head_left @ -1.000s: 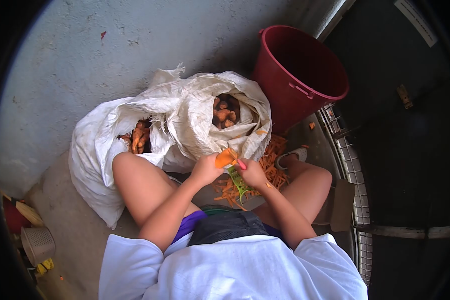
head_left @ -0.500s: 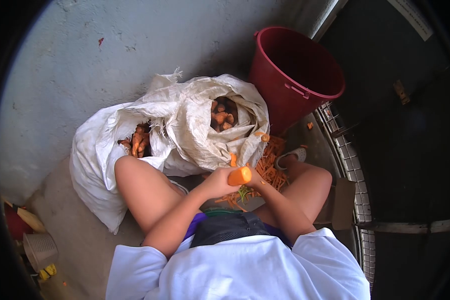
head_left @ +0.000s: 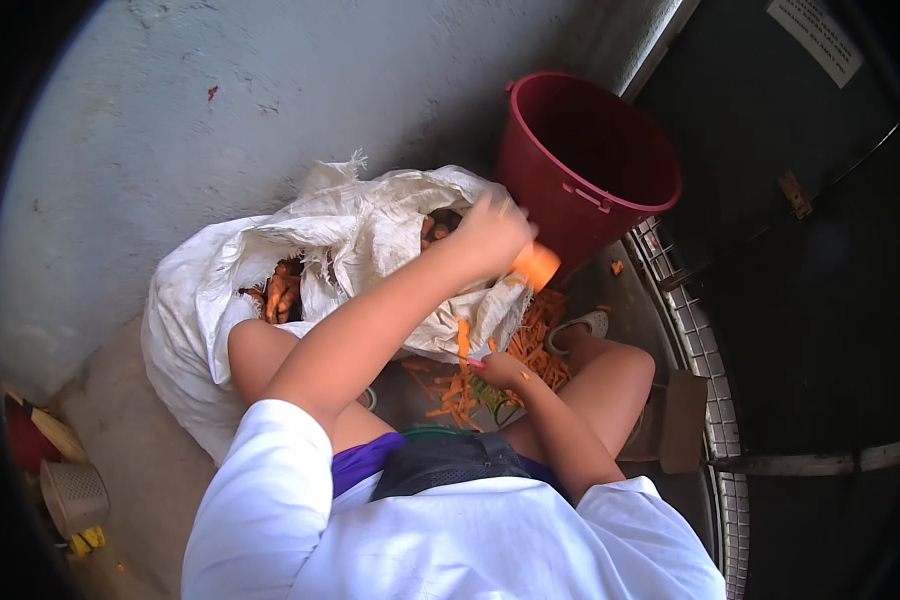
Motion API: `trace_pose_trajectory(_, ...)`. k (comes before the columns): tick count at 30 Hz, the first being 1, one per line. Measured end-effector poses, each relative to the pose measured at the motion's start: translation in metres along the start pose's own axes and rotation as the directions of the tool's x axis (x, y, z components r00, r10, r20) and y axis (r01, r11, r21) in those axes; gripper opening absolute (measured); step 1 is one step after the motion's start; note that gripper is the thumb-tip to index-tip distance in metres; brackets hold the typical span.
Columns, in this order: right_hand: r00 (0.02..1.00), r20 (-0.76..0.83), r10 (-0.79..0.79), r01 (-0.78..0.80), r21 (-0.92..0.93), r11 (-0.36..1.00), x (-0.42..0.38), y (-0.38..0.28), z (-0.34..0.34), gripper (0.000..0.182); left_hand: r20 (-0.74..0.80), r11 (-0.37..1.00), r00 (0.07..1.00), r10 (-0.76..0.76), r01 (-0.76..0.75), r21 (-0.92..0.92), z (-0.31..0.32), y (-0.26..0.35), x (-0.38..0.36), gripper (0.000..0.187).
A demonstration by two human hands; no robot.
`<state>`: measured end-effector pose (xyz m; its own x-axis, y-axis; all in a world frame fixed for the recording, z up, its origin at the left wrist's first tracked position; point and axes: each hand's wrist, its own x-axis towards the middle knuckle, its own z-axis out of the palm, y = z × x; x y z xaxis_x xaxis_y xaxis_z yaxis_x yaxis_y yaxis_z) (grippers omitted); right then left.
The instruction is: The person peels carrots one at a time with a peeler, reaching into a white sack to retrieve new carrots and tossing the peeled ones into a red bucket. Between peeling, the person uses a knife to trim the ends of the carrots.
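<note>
My left hand (head_left: 496, 236) is raised over the right sack, closed round a peeled orange carrot (head_left: 537, 266) that sticks out toward the red bucket (head_left: 590, 150); both hand and carrot are blurred. Lower down, between the knees, my right hand (head_left: 506, 370) grips a small tool with a pinkish-red handle (head_left: 478, 364); its working end is too small to tell. Orange peelings (head_left: 540, 330) lie on the floor beyond and beside that hand. Unpeeled carrots (head_left: 282, 292) show in the mouth of the left white sack (head_left: 190, 330).
The right sack (head_left: 390, 210) leans by the bucket, more carrots inside it. A wire grid edge (head_left: 715, 400) and a cardboard piece (head_left: 684, 422) stand at the right. Behind the sacks rises a grey wall (head_left: 220, 130). A perforated container (head_left: 75, 497) lies at lower left.
My left hand has moved up and away from my right hand, carrying the carrot toward the bucket. My right hand stays low, its tool handle now visible.
</note>
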<state>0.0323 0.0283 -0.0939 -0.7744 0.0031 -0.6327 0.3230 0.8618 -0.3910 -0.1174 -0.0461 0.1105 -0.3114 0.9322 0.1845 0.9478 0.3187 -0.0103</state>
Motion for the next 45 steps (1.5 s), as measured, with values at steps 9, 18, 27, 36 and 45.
trace_pose_trajectory(9,0.996,-0.092,-0.013,0.016,0.031,0.999,-0.001,0.01,-0.004,0.031,-0.389,0.93,0.864,-0.322,0.212,-0.3,-0.048,-0.027,0.002,0.022)
trace_pose_trajectory(18,0.995,-0.014,0.095,-0.093,0.077,0.993,-0.007,-0.013,-0.025,0.03,0.597,0.513,0.677,-0.43,0.727,-0.456,0.115,-0.219,-0.211,0.025)
trace_pose_trajectory(27,0.993,-0.036,0.112,-0.106,0.139,0.985,0.015,-0.003,-0.017,0.027,0.413,0.126,0.264,-0.872,0.935,-0.331,0.144,-0.295,-0.333,0.055)
trace_pose_trajectory(36,0.996,-0.054,0.076,-0.068,0.131,0.989,0.031,0.015,-0.008,0.026,0.494,0.15,0.489,-0.719,0.803,-0.576,0.173,-0.32,-0.334,0.049)
trace_pose_trajectory(45,0.994,0.051,0.1,-0.105,0.12,0.987,0.016,-0.006,-0.021,0.026,0.438,0.436,0.44,-0.784,0.893,-0.116,0.212,-0.312,-0.288,0.037)
